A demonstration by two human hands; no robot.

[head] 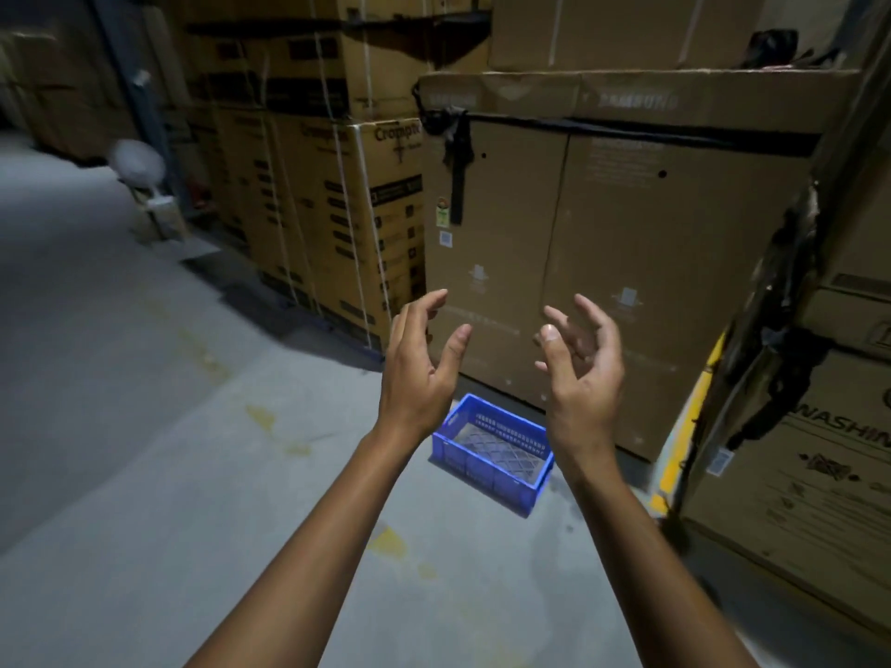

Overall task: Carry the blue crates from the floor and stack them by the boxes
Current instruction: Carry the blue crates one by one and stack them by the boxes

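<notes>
Head view: you are looking forward and down over both of your forearms, at a corner of stacked cartons.
Blue crate (487,467): one only in sight. It sits on the concrete floor (144,426), far of your hands and low between your wrists, just beside the foot of the tall cardboard box (602,262). It is upright, open side up, and nothing shows inside.
Why it lies there: judged from the task, this looks like the stacking spot by the boxes, with this crate as the bottom of the stack. Its long side runs close along the box face, so the next crate can sit squarely on its rim.
Left hand (419,359): raised, palm turned inward, fingers spread and loosely bent. It is empty and touches nothing.
Right hand (583,373): raised opposite it, palm inward, fingers a little more curled, also empty and free of everything.
Why held so: your palms face each other roughly a crate's width apart, well above the crate and clear of its rim.
Left side: strapped cartons (337,209) stacked high, and a pale fan (132,161) far off by the wall.
Right side: a washing-machine carton (819,450) near you, with a yellow strip (684,426) beside it.
Other crates: none in view, so you would have to look elsewhere on the floor.
</notes>
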